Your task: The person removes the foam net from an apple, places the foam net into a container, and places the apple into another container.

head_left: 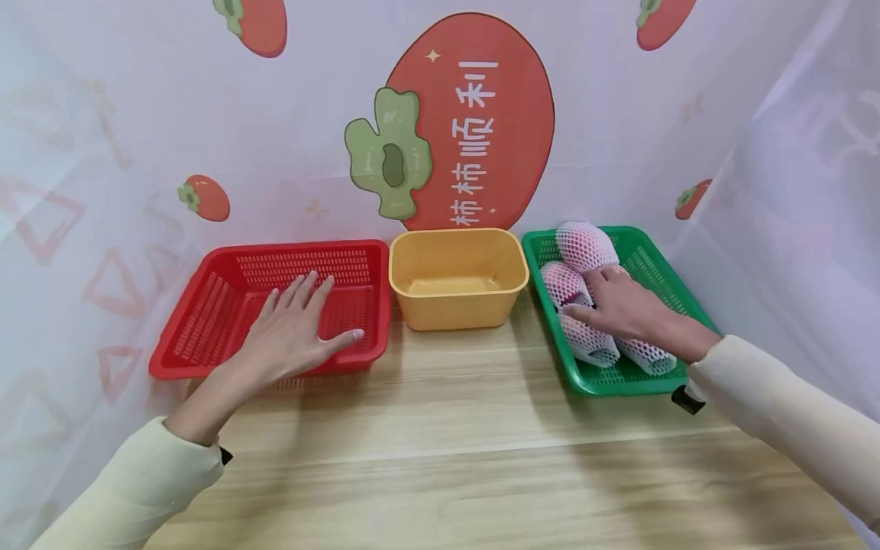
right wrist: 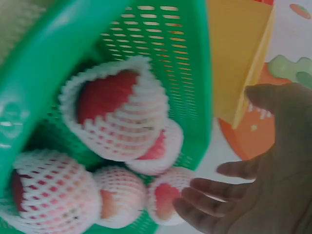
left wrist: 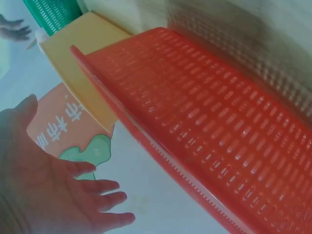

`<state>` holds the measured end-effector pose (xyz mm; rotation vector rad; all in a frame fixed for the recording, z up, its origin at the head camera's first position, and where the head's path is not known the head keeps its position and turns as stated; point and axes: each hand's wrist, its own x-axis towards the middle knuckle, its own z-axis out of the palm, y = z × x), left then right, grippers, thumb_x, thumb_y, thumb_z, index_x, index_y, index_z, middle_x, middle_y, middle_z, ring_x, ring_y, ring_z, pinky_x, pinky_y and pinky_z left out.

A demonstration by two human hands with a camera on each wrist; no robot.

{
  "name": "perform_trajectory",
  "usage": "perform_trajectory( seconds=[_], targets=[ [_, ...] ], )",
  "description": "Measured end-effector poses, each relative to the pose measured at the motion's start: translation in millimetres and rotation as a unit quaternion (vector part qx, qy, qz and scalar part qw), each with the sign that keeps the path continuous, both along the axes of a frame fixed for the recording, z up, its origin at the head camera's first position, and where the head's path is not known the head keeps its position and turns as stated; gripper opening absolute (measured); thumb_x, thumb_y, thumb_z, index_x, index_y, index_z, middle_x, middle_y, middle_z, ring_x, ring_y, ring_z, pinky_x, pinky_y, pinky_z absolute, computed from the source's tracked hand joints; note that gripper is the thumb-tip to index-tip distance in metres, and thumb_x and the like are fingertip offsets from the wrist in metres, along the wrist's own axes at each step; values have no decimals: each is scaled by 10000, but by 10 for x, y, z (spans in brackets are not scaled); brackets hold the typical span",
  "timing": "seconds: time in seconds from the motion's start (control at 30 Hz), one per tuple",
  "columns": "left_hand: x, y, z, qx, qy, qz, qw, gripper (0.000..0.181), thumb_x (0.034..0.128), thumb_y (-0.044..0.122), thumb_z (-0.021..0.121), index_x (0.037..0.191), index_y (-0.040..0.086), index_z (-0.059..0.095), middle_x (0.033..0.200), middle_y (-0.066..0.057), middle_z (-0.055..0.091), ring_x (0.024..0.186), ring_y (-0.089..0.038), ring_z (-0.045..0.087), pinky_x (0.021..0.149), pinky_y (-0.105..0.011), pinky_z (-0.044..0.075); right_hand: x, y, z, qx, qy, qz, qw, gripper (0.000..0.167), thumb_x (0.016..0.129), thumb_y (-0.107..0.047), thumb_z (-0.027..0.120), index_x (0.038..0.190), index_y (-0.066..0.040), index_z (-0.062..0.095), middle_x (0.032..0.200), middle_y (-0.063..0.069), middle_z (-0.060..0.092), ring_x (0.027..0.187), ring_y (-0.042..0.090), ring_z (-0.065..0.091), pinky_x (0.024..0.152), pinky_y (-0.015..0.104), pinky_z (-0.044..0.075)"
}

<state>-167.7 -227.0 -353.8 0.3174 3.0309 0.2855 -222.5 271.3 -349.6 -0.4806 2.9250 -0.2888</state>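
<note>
My left hand [head_left: 290,330] is over the red basket [head_left: 378,305], its fingers spread and holding nothing. In the left wrist view that palm [left wrist: 44,190] stands beside the outer wall of the same basket. My right hand [head_left: 629,307] is above the green basket [head_left: 574,374], fingers extended toward red fruits in white foam nets [head_left: 586,246]. The right wrist view has several of these netted fruits [right wrist: 122,112], with patches of red skin showing; their kind I cannot tell. There the fingers [right wrist: 209,202] grip nothing, and whether they touch a fruit is unclear.
Between the two baskets stands a yellow bin [head_left: 457,309] with nothing visible inside. All three containers are on a wood-grain table [head_left: 440,458]. Behind them hangs a white cloth [head_left: 302,130] printed with persimmons, and cloth also flanks both sides.
</note>
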Motion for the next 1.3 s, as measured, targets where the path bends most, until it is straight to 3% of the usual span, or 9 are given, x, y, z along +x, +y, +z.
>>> perform_trajectory(
  seconds=[0.1,0.17,0.3,0.37,0.47,0.57,0.8,1.03,1.3],
  targets=[
    [39,15,2,38,64,-80,9999,1097,939,756,570,1691,58,178,1732,-269,152,1583,-500,141,1266,-694,67,-25,81,-121,-61,-427,-40,9991,999,978,-601,661,1546,153,337,1422,417,522,1275,550,560,993,680,513],
    [65,27,-5,44,96,-119,9999,1097,940,759,569,1690,57,184,1732,-265,159,1582,-499,152,1270,-685,73,-80,155,-262,-169,-633,67,9978,902,953,-628,682,1361,158,512,1157,356,657,1027,453,683,836,553,591],
    [121,59,-22,86,145,-145,9998,1095,931,759,581,1689,67,200,1733,-254,171,1577,-500,175,1274,-675,95,-140,175,-411,-246,-1012,158,9944,577,918,-572,737,825,-26,573,703,76,563,622,223,571,553,339,458],
    [144,86,-31,131,156,-168,9997,1096,923,759,593,1690,76,208,1733,-248,180,1576,-496,184,1275,-671,108,-157,162,-469,-219,-1099,132,9936,522,910,-532,748,740,-88,533,651,9,515,567,169,510,521,303,397],
    [179,132,-40,218,156,-221,9994,1092,919,759,599,1691,89,215,1734,-234,189,1577,-488,192,1277,-663,117,-144,94,-471,-40,-1213,-57,9926,538,913,-480,743,874,28,574,770,113,600,663,227,568,598,346,474],
    [206,188,-52,291,170,-316,9989,1073,924,744,605,1689,93,227,1733,-226,201,1572,-484,210,1277,-658,134,-157,83,-510,42,-1166,-171,9930,701,920,-482,734,1103,158,515,946,258,622,803,312,603,720,437,535],
    [280,329,-69,409,193,-513,9977,1055,917,723,638,1682,101,259,1742,-194,201,1576,-460,227,1277,-645,167,-167,102,-553,-207,-950,-398,9945,765,856,-513,795,1145,130,499,856,179,613,718,272,572,622,388,506],
    [360,450,-112,623,210,-669,9956,1057,901,718,665,1687,138,260,1743,-158,216,1587,-419,229,1270,-642,203,-16,85,-178,-394,-764,-557,9947,974,849,-446,812,1437,184,359,1048,282,672,827,294,650,681,416,579],
    [451,574,-158,951,181,-768,9923,1058,900,705,683,1698,176,232,1738,-135,240,1587,-396,245,1249,-644,263,144,5,187,-688,-209,-429,9965,926,869,-464,824,1471,98,402,1239,305,623,1005,376,640,807,512,604]
  ],
)
